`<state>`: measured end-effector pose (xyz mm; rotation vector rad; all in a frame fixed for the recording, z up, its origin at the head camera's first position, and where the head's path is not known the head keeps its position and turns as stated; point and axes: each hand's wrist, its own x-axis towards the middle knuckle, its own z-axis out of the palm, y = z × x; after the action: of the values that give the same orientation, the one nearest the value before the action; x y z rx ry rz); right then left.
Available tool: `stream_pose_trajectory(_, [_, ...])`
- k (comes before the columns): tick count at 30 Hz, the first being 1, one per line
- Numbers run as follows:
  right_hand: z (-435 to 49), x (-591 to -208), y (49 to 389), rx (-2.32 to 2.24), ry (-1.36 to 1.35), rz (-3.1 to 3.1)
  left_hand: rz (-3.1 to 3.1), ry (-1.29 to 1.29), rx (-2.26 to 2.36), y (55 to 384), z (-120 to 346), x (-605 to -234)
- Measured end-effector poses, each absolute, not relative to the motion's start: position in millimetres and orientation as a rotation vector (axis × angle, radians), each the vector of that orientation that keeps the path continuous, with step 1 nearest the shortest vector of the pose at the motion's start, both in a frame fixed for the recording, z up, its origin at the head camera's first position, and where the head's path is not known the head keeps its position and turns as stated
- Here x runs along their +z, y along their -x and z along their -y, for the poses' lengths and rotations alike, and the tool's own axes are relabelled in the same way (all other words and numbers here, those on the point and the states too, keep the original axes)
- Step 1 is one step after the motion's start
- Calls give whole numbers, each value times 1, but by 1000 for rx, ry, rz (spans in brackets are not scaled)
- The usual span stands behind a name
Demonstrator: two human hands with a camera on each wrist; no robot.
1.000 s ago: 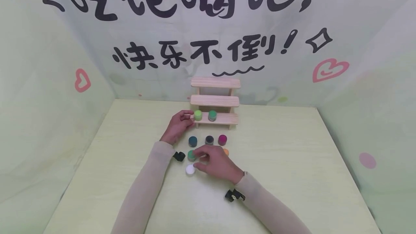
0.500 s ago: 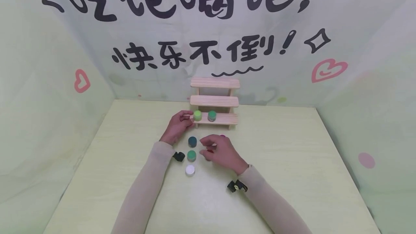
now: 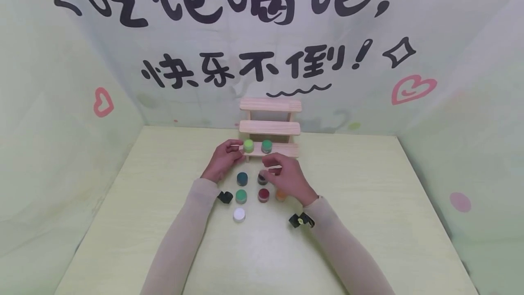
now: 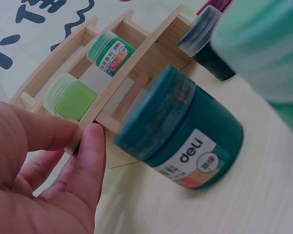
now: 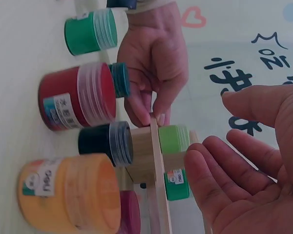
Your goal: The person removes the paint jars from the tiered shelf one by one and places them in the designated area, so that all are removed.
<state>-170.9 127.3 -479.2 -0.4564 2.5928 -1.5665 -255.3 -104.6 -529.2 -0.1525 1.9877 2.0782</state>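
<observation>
A small three-step wooden shelf (image 3: 270,127) stands by the back wall. On its lowest step sit a light green paint jar (image 3: 248,146) and a green paint jar (image 3: 266,146). My left hand (image 3: 222,160) pinches the left end of that step between thumb and fingers (image 4: 92,151), beside the light green jar. My right hand (image 3: 289,177) hovers in front of the shelf over the paint jars, fingers spread and holding nothing. Beneath or beside it are a black jar (image 5: 121,144), an orange jar (image 3: 280,195) and a magenta jar (image 5: 130,212), which the hand hides in the head view.
A teal jar (image 3: 242,179), another green jar (image 3: 241,196), a red jar (image 3: 264,195) and a white-lidded jar (image 3: 239,215) stand on the pale table (image 3: 348,185). Printed cloth walls (image 3: 196,104) enclose the back and sides.
My right hand has moved from above the front green and white jars back and rightward toward the shelf, uncovering the red jar. My left hand keeps its place on the step.
</observation>
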Motion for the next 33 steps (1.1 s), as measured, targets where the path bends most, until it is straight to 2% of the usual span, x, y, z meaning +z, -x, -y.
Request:
stream_pose_trajectory(7, [-131, -473, 184, -1593, 327, -2649, -1963, 156, 2090, 256, 105, -531])
stream_pose_trajectory(17, [-136, -476, 202, -1639, 285, -2728, -1980, 142, 2080, 257, 105, -531])
stream_pose_trajectory(33, [-133, -481, 226, -1472, 255, -2733, -2002, 160, 2052, 256, 104, -528])
